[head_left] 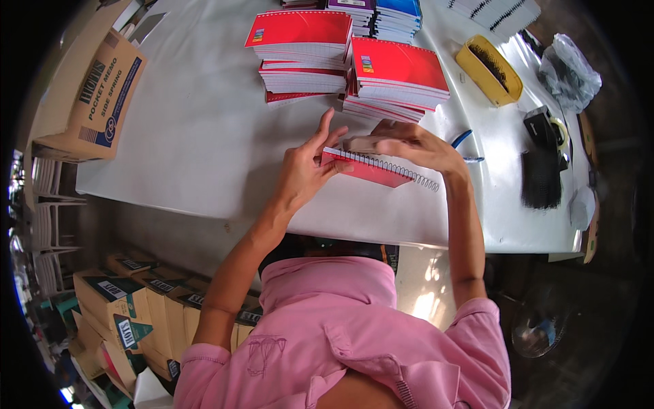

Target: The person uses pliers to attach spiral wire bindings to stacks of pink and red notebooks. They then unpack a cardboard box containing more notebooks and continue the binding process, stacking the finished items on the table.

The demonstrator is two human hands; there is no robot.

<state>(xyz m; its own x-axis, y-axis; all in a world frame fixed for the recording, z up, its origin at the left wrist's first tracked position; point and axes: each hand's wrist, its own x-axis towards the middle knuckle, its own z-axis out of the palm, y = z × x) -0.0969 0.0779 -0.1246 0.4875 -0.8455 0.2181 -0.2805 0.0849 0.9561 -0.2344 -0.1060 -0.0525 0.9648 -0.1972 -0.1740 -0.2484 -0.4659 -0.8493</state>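
A small red notebook is held tilted above the near part of the table, its punched edge upward. My left hand grips its left end, thumb across the red cover and index finger raised. A dark wire spiral runs through the holes along the top edge, and its loose coils stick out past the right end. Over that edge is my right hand, fingers bent toward the left; they are blurred, so their hold is unclear. Beyond the hands stand stacks of red notebooks without spirals.
A yellow tray of dark wire coils lies at the right. Near it are blue-handled pliers, a tape dispenser and black coils. A cardboard box stands at the left; more cartons sit below the table.
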